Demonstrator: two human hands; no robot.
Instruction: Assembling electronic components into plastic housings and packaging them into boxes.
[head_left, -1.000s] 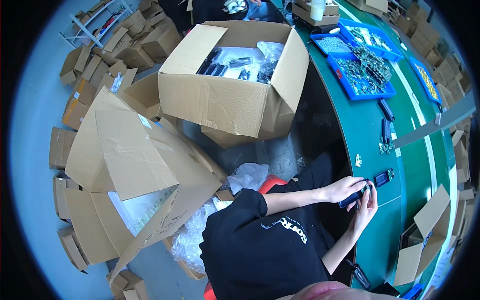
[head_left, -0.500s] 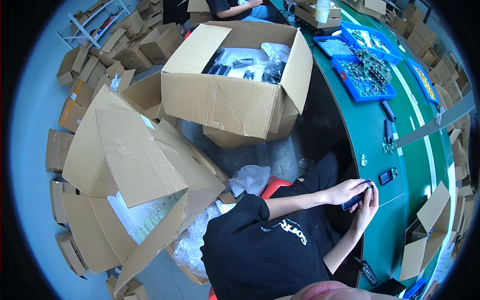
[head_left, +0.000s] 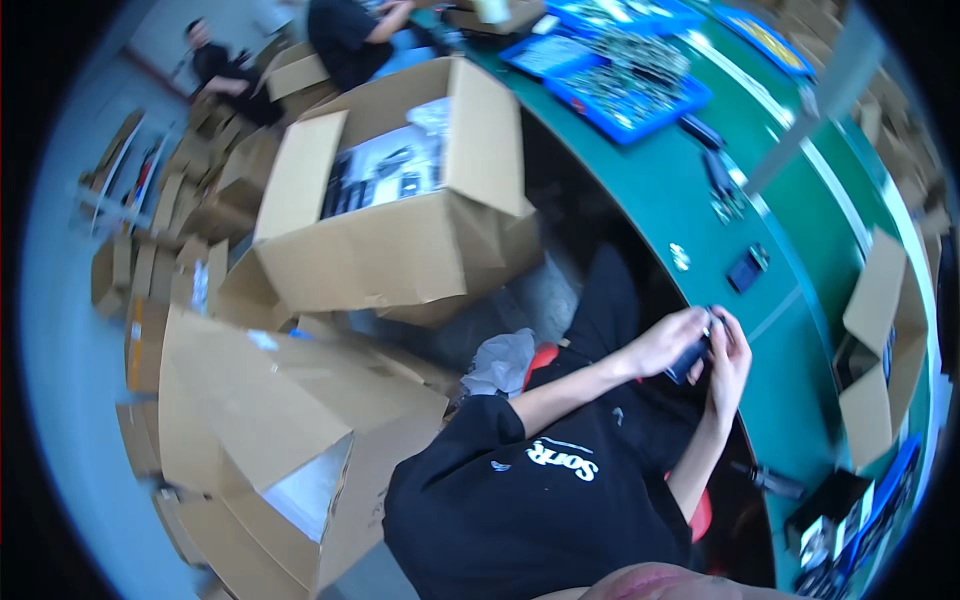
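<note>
The left hand (head_left: 665, 342) is curled around a small dark gadget (head_left: 686, 362), with its fingers bent and closed on it. The right hand (head_left: 731, 358) is closed on the top end of the same gadget, and its fingers almost meet the left ones. The gadget is held just beside the edge of the green surface (head_left: 640, 195). Another dark gadget (head_left: 746, 271) lies on the surface near the hands.
</note>
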